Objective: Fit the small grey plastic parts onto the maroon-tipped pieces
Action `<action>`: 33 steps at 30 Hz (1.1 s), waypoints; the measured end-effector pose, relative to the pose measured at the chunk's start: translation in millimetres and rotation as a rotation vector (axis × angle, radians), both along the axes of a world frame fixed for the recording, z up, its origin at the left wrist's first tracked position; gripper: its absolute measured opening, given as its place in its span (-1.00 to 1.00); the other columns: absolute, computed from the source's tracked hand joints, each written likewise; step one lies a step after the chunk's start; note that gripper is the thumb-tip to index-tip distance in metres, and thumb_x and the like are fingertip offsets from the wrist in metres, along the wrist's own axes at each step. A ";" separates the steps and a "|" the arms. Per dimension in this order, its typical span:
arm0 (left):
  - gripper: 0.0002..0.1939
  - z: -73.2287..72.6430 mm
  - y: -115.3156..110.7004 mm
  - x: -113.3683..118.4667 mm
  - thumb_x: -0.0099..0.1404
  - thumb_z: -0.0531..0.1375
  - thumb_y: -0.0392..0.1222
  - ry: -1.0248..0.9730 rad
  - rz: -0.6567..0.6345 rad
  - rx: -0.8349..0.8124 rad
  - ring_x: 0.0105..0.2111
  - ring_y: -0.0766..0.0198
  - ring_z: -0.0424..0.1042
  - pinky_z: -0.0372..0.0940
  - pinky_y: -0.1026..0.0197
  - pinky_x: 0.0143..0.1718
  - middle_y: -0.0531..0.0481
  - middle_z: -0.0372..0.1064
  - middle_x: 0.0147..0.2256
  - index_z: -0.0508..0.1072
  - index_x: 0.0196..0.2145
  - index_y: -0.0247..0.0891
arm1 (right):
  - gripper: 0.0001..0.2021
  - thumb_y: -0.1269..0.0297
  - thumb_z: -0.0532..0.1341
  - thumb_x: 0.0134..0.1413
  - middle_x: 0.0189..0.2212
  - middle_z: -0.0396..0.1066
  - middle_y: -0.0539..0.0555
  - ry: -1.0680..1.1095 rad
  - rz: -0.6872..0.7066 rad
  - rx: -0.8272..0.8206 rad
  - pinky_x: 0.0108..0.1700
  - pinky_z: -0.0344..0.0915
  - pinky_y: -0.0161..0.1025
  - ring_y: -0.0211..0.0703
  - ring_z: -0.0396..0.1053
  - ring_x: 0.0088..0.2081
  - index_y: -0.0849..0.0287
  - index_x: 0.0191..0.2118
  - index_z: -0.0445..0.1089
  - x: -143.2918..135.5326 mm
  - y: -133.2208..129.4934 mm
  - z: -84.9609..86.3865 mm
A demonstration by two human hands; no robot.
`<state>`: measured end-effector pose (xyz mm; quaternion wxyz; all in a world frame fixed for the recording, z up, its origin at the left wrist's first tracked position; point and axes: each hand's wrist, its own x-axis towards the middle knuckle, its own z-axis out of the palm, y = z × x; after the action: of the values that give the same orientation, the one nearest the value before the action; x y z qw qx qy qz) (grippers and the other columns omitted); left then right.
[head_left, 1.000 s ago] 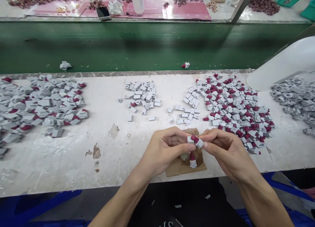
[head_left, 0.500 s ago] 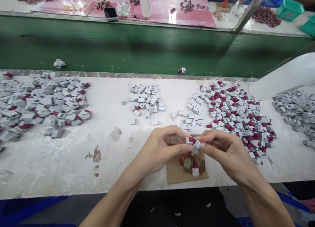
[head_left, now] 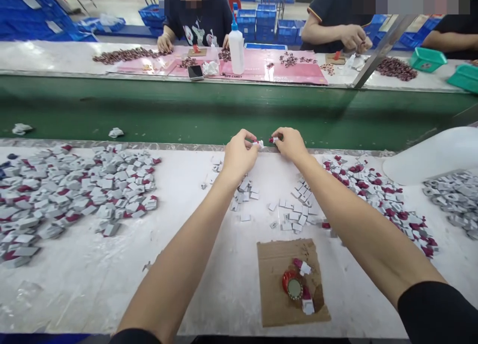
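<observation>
My left hand point(head_left: 242, 152) reaches to the far edge of the near table, finger and thumb closed on a small grey and maroon plastic piece point(head_left: 258, 144). Just to its right, my right hand point(head_left: 290, 143) pinches another maroon and white plastic piece point(head_left: 274, 140) at the border of the green belt. The two pieces are apart. Nearer my body lies a cardboard square point(head_left: 272, 284). On it are a red ring-shaped holder with a round, beaded-rim top point(head_left: 294, 287) and two grey and maroon pieces, one behind it point(head_left: 305, 268), one in front point(head_left: 307, 305).
Heaps of grey and maroon pieces lie left point(head_left: 100, 184) and right point(head_left: 392, 204); small grey blocks point(head_left: 295, 217) lie between. A white container point(head_left: 433, 155) leans in at right. Beyond the green belt point(head_left: 168, 112), co-workers sit at a table with a bottle point(head_left: 236, 53).
Both hands have moved from above the cardboard out to the table's far edge. My right hand now grips the piece that lay on the belt. The view has tilted up, showing co-workers.
</observation>
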<state>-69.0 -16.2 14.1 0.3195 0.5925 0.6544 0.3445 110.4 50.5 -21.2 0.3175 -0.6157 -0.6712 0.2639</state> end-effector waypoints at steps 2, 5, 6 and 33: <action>-0.88 -9.4 23.9 8.8 0.41 0.31 -0.40 0.012 0.006 -0.022 -0.29 0.12 0.51 0.34 0.07 -0.17 -0.07 0.55 -0.32 0.50 -0.21 -0.21 | -0.74 0.15 0.40 0.48 0.10 0.60 0.14 0.050 -0.011 0.010 0.11 0.59 0.09 0.02 0.61 0.05 0.17 0.11 0.56 10.3 4.9 -2.7; -0.84 -24.1 53.3 26.1 0.39 0.32 -0.41 0.002 -0.039 -0.045 -0.29 0.10 0.50 0.35 0.04 -0.14 -0.06 0.53 -0.36 0.48 -0.29 -0.20 | -0.83 0.24 0.43 0.41 -0.09 0.64 0.14 0.161 -0.037 0.038 0.04 0.63 0.04 0.00 0.66 -0.07 0.21 -0.02 0.58 34.0 -5.8 1.8; -0.83 -27.7 60.7 31.7 0.38 0.33 -0.41 -0.006 -0.063 -0.045 -0.28 0.09 0.51 0.36 0.03 -0.11 -0.05 0.53 -0.37 0.48 -0.31 -0.19 | -0.85 0.26 0.42 0.39 -0.15 0.64 0.13 0.204 -0.042 0.044 0.00 0.65 0.02 -0.01 0.68 -0.11 0.21 -0.05 0.57 41.8 -13.2 4.8; -0.89 -4.1 -227.4 23.8 0.52 0.33 -0.17 -0.620 -0.388 -0.248 -0.09 0.06 0.66 0.53 0.01 0.02 -0.09 0.68 -0.12 0.67 -0.07 -0.15 | -0.89 0.17 0.41 0.44 -0.12 0.69 0.13 0.420 0.165 -0.179 -0.11 0.72 -0.22 0.03 0.73 -0.11 -0.06 -0.04 0.72 64.6 -314.3 35.8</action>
<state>-45.1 -243.7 10.0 0.6305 0.5302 0.4390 0.3586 175.0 -263.8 14.5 0.3718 -0.5162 -0.6123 0.4695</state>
